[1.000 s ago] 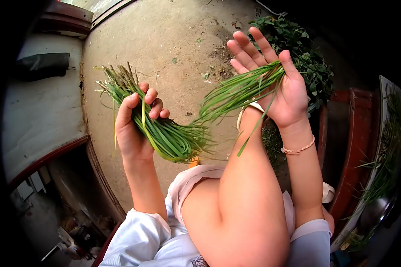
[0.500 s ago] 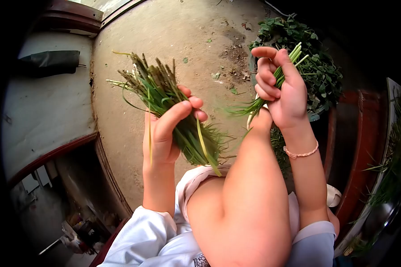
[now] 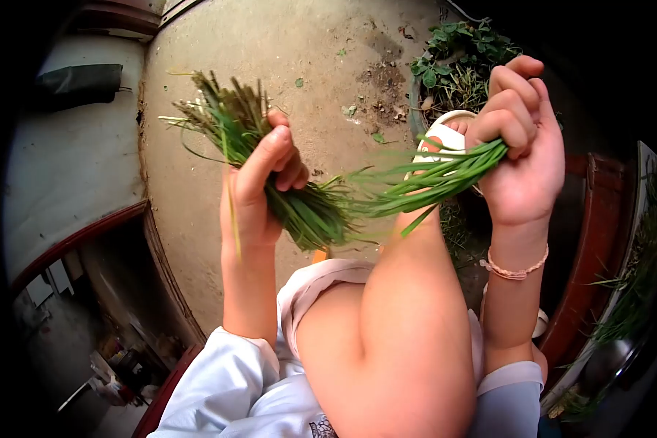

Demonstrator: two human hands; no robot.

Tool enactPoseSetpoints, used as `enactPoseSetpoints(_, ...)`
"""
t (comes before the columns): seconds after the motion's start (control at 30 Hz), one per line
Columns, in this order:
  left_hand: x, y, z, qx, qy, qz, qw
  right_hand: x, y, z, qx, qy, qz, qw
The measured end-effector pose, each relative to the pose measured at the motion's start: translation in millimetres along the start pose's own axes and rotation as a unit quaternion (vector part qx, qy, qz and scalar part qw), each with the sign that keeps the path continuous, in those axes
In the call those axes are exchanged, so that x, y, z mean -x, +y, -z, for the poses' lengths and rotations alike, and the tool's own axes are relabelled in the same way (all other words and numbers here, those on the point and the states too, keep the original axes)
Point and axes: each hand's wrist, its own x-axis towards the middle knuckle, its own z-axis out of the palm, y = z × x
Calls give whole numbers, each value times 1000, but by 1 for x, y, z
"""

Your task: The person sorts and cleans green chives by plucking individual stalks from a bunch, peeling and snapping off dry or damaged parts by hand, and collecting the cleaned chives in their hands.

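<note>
My left hand (image 3: pixel 259 171) is closed around a thick bunch of green chives (image 3: pixel 310 215). Its brown, soil-stained stem ends point up and away, while the leaf tips hang toward my lap. A few yellowed blades dangle beside the wrist. My right hand (image 3: pixel 518 150), wearing a braided pink band (image 3: pixel 515 272) at its wrist, is raised with curled fingers on a smaller bundle of chives (image 3: pixel 445 179). Those blades stretch left, their loose tips close to the bunch in my left hand. The stem ends of this bundle are hidden behind my fingers.
Beyond my right hand, leafy greens (image 3: pixel 474 47) sit in a container on the floor. Soil crumbs and leaf scraps (image 3: pixel 383 95) lie beside it. My white sandal (image 3: pixel 452 135) is near. More grassy greens (image 3: pixel 646 255) lie at the far right, past dark red wood (image 3: pixel 588 248).
My right hand has moved right and turned, so its chives now stretch out leftward. My left hand has shifted slightly left and up, its fingers curling tighter round its bunch.
</note>
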Motion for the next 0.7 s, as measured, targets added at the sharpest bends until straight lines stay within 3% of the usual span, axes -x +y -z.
enactPoseSetpoints(0.27, -7, 19, 30, -96, 79, -58, 991, 4, -15, -14, -104, 29, 28, 994)
enactPoseSetpoints(0.4, -10, 17, 35, -98, 111, -56, 987, 4, -24, -22, -170, -51, 10, 984)
enactPoseSetpoints(0.5, -12, 12, 36, -44, 105, -31, 993, 5, -23, -27, -204, -191, -36, 959)
enactPoseSetpoints(0.7, -13, 4, 41, 17, 66, -12, 998, 13, -26, -44, -118, -270, -64, 954)
